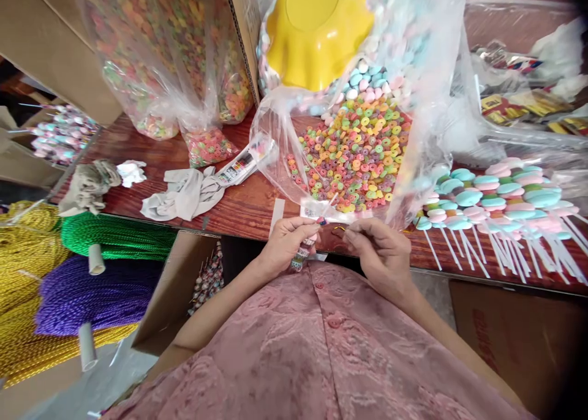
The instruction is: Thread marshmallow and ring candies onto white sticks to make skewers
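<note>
At the table's front edge my left hand (290,241) is closed on a small candy stick (301,258) with pink, white and green pieces. Its upper end shows dark blue and red by my thumb, where a thin white stick juts out. Much of it is hidden by my fingers. Just to the right, my right hand (383,248) pinches a thin gold tie (339,228), its loose end pointing toward my left hand without touching it. Behind both hands lies a heap of colourful ring-shaped pieces (358,150) on clear plastic.
A yellow scalloped bowl (316,34) sits upside down on pastel pieces. Pastel skewers (496,193) lie at right. Bags of rings (160,52), crumpled grey cloth (184,190) and an open carton (160,291) are at left, with purple cord (96,294) beside it.
</note>
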`<state>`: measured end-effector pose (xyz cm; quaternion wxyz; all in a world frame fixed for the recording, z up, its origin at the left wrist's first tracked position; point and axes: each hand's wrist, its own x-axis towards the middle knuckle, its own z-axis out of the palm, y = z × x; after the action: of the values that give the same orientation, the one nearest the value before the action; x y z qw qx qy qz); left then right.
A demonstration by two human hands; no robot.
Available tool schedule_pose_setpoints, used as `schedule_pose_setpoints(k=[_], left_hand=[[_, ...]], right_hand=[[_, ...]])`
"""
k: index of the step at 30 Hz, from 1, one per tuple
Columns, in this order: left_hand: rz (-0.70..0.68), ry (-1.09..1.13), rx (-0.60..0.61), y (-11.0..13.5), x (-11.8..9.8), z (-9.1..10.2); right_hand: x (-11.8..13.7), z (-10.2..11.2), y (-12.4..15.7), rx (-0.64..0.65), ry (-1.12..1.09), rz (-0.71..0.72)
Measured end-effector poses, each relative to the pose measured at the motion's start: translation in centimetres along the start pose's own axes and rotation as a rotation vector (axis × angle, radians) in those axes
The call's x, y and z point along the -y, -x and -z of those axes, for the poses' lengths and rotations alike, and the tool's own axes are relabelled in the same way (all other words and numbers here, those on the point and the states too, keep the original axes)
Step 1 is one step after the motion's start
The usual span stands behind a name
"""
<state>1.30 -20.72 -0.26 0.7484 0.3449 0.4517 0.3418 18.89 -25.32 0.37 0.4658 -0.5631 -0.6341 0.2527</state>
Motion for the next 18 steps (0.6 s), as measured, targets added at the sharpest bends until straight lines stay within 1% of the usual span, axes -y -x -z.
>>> schedule_pose_setpoints(k=[2,4,6,8,9,11,13,14,16,18], left_hand=[[-0.038,-0.018,0.017,-0.1,0.1,-0.7],[-0.093,-0.032,0.016,-0.2,0.0,-1.1],[-0.132,-0.043,-0.006,-0.2,-0.2,-1.2],[-0.144,-0.035,-0.048,-0.2,-0.6,-0.8],[-0.142,-0.027,-0.068,-0.2,-0.8,-0.5],[-0.134,-0.005,-0.094,-0.2,-1.0,0.1],[-0.122,0.001,-0.095,-0.3,-0.9,0.2],[-0.117,0.002,-0.092,-0.4,-0.8,0.2],[-0.109,0.002,-0.076,-0.5,-0.5,-0.2],[-0.109,0.002,-0.052,-0.4,-0.3,-0.6]], right_hand=[[1.1,-0.3,-0.5,-0.010,-0.039,0.049],[1.3,-0.3,-0.9,-0.035,-0.033,0.093],[0.5,0.2,-1.0,-0.133,-0.005,0.101],[-0.7,1.2,-0.7,-0.212,0.035,0.071],[-1.3,1.7,-0.4,-0.190,0.058,0.051],[-2.4,2.1,0.3,-0.046,0.140,0.034],[-3.0,1.7,1.0,0.096,0.288,0.050],[-3.1,1.2,1.2,0.136,0.381,0.060],[-3.3,0.0,1.3,0.161,0.560,0.072],[-3.5,-1.3,1.0,0.177,0.689,0.073]])
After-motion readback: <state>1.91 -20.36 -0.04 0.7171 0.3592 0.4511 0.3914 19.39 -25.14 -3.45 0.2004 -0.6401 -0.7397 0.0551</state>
